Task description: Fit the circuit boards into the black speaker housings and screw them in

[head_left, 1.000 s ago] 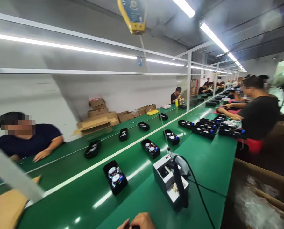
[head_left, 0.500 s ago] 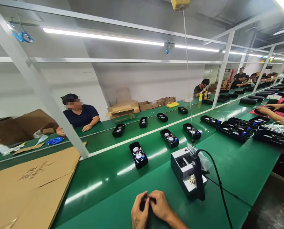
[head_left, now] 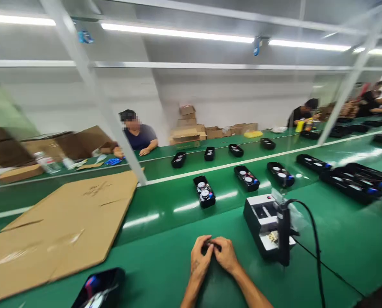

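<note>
Green felt-like bench surface: served as the work area, directly under both hands near the front edge.
Small dark part: sat pinched between the two hands just above the bench; mostly hidden by fingers, so shape and make could not be told.
Left hand: was closed on the small dark part from the left, thumb and fingertips curled over it.
Right hand: was closed on the same part from the right, fingertips meeting those of the left hand.
Grip advice: judged best kept at the fingertips, wrists low to the bench for support, pressure even from both sides so that the part would not twist or slip.
Black electric screwdriver: hung upright just right of the hands, in front of the grey box-shaped screw feeder, with a black cable looping off to the right; judged close enough to snag a moving right elbow.
Black plastic tray with round silver parts: lay on the conveyor belt beyond the hands, well apart from them; more such trays stood farther along.
Flat brown cardboard sheet: lay to the left, clear of the hands.
Black tray at the lower left edge: lay near the left forearm; contents blurred.
Seated person in a dark shirt: rested hands on the far side of the belt.
</note>
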Demonstrator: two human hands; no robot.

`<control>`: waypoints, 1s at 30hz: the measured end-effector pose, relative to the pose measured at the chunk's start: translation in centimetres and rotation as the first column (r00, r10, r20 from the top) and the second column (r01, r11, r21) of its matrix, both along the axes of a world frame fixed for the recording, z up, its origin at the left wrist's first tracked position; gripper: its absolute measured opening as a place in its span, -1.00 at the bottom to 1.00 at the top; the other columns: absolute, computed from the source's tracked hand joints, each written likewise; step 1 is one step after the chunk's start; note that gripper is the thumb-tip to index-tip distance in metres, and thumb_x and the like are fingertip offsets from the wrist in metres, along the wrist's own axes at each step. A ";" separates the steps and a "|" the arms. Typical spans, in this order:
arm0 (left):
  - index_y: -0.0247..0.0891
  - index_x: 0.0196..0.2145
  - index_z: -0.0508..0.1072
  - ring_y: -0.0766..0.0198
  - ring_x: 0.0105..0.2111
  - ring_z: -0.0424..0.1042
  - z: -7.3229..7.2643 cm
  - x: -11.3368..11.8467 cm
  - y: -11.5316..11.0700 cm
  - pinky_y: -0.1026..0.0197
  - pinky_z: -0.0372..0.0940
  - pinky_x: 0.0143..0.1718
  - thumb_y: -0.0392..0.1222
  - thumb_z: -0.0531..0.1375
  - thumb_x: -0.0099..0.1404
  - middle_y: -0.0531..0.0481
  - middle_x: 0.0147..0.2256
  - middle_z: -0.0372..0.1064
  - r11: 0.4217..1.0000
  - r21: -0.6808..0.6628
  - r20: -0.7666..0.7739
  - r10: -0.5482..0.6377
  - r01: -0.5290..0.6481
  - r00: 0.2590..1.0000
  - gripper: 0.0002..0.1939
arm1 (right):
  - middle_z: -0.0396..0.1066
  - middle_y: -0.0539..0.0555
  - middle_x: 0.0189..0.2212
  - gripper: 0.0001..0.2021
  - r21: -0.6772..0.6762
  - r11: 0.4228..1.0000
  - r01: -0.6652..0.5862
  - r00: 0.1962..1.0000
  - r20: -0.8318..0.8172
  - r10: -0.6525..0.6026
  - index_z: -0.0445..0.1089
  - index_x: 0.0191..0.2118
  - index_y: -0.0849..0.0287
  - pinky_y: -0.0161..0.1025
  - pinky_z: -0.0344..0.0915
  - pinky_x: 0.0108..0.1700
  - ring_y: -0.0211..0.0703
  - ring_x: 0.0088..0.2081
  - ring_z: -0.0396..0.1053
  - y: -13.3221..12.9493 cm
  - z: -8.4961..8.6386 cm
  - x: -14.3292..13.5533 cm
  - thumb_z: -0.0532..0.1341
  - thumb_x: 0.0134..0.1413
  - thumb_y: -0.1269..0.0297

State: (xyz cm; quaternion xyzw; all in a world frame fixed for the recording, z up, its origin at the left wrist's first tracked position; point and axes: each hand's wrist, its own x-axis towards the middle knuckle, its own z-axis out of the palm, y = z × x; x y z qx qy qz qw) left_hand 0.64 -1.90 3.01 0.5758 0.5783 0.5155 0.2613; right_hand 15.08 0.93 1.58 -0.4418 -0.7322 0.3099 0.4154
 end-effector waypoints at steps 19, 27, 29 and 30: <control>-0.22 -0.07 0.63 -0.28 0.07 0.59 10.2 -28.5 -24.3 -0.20 0.44 0.18 0.17 0.38 0.04 -0.15 -0.15 0.68 0.547 -0.397 -0.254 0.707 -0.737 0.661 -0.43 | 0.71 0.20 -0.21 -0.66 -0.116 0.992 -0.055 0.996 -0.074 0.047 0.72 -0.24 0.03 0.05 0.56 -0.05 0.16 -0.18 0.66 -0.9 -0.4 1.8 0.21 0.18 0.01; -0.26 0.07 0.62 -0.23 0.02 0.65 8.1 -21.7 -22.0 -0.10 0.56 0.03 0.28 0.51 -0.17 -0.20 -0.13 0.71 0.714 -0.522 -0.004 0.544 -0.466 0.839 -0.12 | 0.71 0.23 -0.16 -0.60 -0.277 0.955 -0.108 0.993 -0.069 0.093 0.71 -0.08 0.15 0.01 0.59 -0.03 0.14 -0.17 0.66 -4.9 2.7 -0.8 0.21 0.18 0.05; -0.27 0.15 0.56 -0.24 0.00 0.66 6.8 -17.6 -20.7 -0.08 0.58 0.02 0.28 0.54 -0.24 -0.25 -0.12 0.70 0.747 -0.543 0.142 0.532 -0.383 0.835 0.02 | 0.67 0.27 0.01 -0.50 -0.373 0.901 -0.222 0.975 -0.094 0.201 0.61 0.16 0.21 -0.01 0.57 0.04 0.13 -0.09 0.66 -7.8 4.0 -1.9 0.26 0.22 0.06; -0.28 0.19 0.53 -0.24 0.00 0.66 6.3 -15.4 -20.1 -0.08 0.59 0.02 0.28 0.55 -0.25 -0.27 -0.12 0.70 0.759 -0.552 0.205 0.525 -0.345 0.826 0.08 | 0.61 0.30 0.12 -0.42 -0.414 0.869 -0.272 0.962 -0.100 0.254 0.52 0.28 0.22 0.01 0.55 0.09 0.16 0.00 0.63 -9.2 4.7 -2.3 0.30 0.21 0.07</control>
